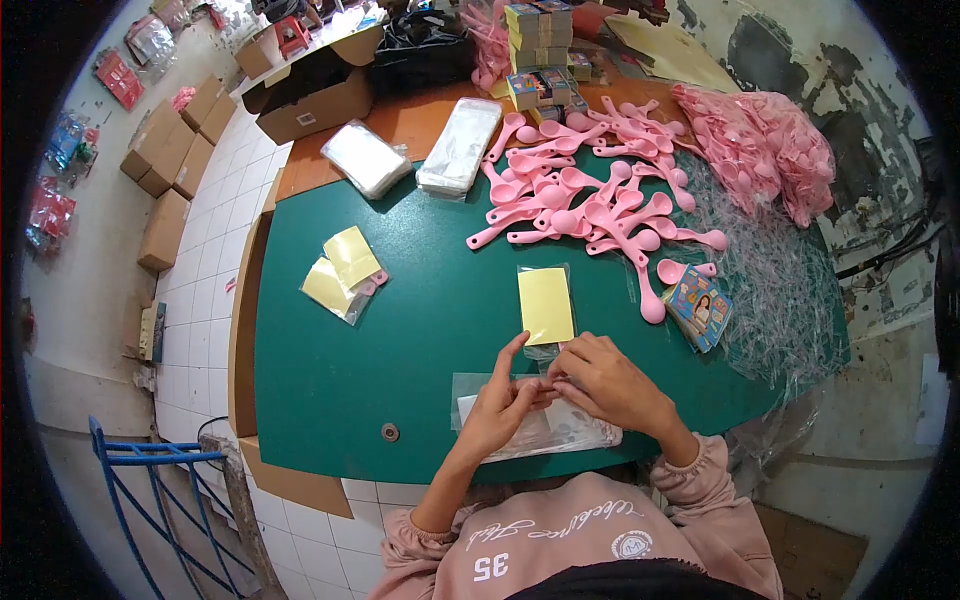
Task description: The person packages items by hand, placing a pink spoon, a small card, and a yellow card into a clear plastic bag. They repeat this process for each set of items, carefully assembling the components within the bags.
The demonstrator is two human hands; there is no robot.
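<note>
My left hand [500, 402] is over a stack of clear plastic bags [580, 432] at the table's front edge, its index finger raised and its other fingers bent near my right hand [600, 378]. The right hand's fingers are pinched together; what they hold, if anything, is too small to make out. Just beyond the fingers lies a clear bag with a yellow card [547, 305]. Farther left, two more bagged yellow cards [351, 257] overlap, with bits of pink showing. Many pink spoons [600, 205] are heaped toward the back right, beside a stack of printed cards [702, 308].
Two stacks of clear bags [460, 148] lie at the back of the green table [330, 400]. Bundled cards [540, 50], a pink-filled bag [765, 150] and an open carton [315, 97] stand behind. Loose plastic strips [765, 300] cover the right side. A blue metal frame [165, 455] is at left.
</note>
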